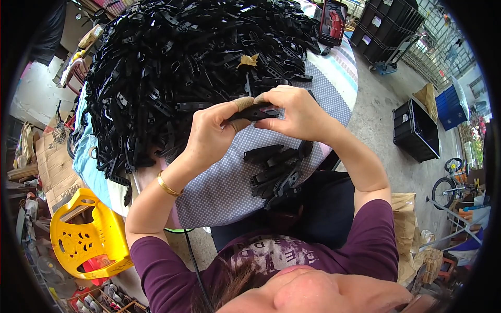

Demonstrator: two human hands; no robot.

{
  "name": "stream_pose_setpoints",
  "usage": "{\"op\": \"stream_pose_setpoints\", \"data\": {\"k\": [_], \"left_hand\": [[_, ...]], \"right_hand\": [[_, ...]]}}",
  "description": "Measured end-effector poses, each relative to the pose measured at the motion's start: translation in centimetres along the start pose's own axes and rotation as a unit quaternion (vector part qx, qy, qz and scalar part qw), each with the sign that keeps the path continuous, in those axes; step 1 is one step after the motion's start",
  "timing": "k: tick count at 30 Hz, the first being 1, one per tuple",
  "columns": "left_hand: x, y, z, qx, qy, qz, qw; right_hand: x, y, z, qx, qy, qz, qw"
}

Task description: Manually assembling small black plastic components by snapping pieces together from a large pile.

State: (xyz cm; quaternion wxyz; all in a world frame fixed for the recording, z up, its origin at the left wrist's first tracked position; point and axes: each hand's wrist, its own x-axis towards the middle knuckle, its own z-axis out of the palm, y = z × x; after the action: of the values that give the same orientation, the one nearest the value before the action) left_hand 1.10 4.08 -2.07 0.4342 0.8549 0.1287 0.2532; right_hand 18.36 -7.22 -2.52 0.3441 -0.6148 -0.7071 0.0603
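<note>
Both hands meet over the near part of the table, closed on one long black plastic part [254,113] that looks like a strap or buckle piece. My left hand [210,130] pinches its left end between thumb and fingers, with tan tape wrapped round one finger. On the other end, my right hand [296,111] grips with the thumb below and bent fingers above. Just beyond them rises a large heap of similar black plastic parts [188,62]. A smaller cluster of black parts [279,175] lies on the cloth nearer my lap.
A patterned cloth [209,190] covers the round table. At its far right stands a phone [333,23]; a scrap of tan material [248,61] rests on the heap. A yellow chair [86,235] is at left. Black crates [416,130] and a blue bin [452,107] stand on the floor at right.
</note>
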Motion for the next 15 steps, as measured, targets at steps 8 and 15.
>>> {"op": "stream_pose_setpoints", "data": {"k": [8, 15], "left_hand": [[0.2, -0.6, -0.3, -0.030, -0.009, 0.024, 0.999], [-0.2, -1.5, 0.2, -0.089, -0.086, -0.081, 0.989]], "right_hand": [[-0.4, 0.2, 0.6, -0.057, 0.087, -0.061, 0.993], [0.2, 0.9, -2.4, 0.120, -0.111, 0.055, 0.985]]}}
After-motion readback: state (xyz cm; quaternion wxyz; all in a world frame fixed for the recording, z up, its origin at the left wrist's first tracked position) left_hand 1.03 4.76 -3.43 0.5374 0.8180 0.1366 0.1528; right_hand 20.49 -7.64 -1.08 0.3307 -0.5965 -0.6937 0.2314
